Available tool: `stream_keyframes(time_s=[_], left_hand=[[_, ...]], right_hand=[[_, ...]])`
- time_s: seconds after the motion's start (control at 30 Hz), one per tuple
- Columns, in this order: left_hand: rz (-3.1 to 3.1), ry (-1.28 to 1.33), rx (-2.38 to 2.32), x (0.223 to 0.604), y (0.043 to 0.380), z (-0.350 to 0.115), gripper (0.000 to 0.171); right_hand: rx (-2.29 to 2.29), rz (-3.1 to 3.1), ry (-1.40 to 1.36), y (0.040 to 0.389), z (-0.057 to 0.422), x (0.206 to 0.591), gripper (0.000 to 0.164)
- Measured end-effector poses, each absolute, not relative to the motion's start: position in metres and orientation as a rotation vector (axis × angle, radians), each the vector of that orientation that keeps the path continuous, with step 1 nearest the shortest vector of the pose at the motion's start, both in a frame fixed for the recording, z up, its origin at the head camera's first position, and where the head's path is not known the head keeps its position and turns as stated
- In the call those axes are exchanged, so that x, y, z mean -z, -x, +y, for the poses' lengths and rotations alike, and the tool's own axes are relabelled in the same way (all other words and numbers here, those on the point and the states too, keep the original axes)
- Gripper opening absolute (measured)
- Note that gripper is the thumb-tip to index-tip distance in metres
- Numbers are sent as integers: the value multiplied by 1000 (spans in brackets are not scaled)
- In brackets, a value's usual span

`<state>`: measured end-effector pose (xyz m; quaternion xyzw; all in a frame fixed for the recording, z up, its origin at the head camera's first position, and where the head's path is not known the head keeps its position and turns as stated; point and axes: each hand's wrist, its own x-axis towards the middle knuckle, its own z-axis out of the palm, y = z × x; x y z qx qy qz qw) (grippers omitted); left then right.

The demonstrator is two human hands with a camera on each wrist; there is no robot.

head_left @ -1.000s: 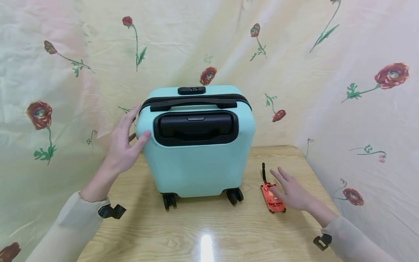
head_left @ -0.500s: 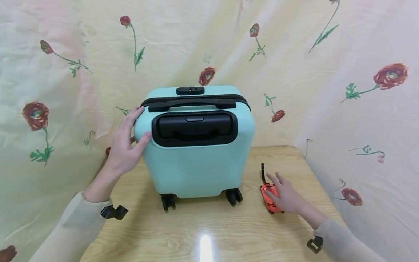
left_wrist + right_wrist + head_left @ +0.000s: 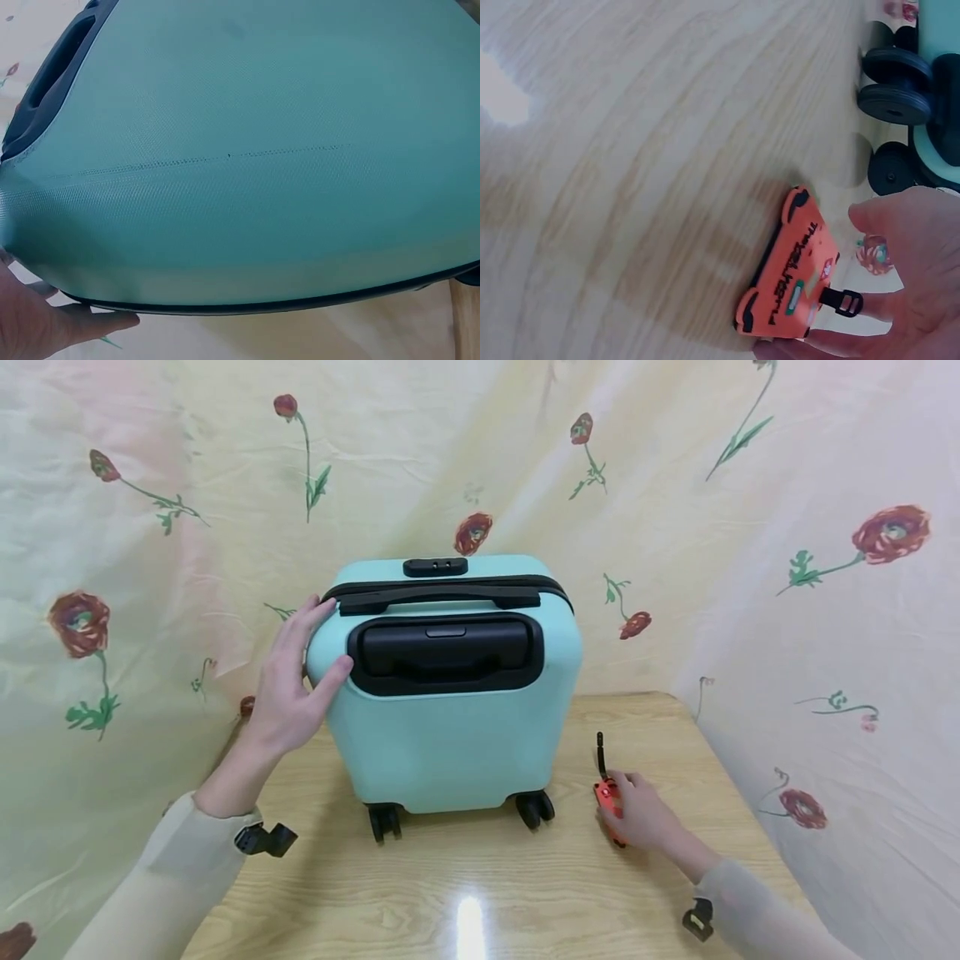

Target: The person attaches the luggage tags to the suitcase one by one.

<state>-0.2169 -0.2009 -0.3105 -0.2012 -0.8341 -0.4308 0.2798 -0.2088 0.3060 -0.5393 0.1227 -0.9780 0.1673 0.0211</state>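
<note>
Standing before flowered cloth (image 3: 405,460): suitcase (image 3: 450,739)

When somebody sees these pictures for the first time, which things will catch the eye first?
The mint-green suitcase stands out first, upright on black wheels near the middle of the head view, with the left hand at its upper left corner. Next comes the bright red tag at the right side of the wooden table, partly covered by the right hand.
</note>
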Motion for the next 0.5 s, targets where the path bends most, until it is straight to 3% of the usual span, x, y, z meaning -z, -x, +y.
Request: stream_keyframes(time_s=[0.3,0.5], left_hand=[[-2246,534,1148,310,217,-200,61],[-2249,535,1156,310,217,-201,62]], right_hand=[[-402,-3014,-323,210,303,544,53],[-392,-2982,-334,206,298,541,61]])
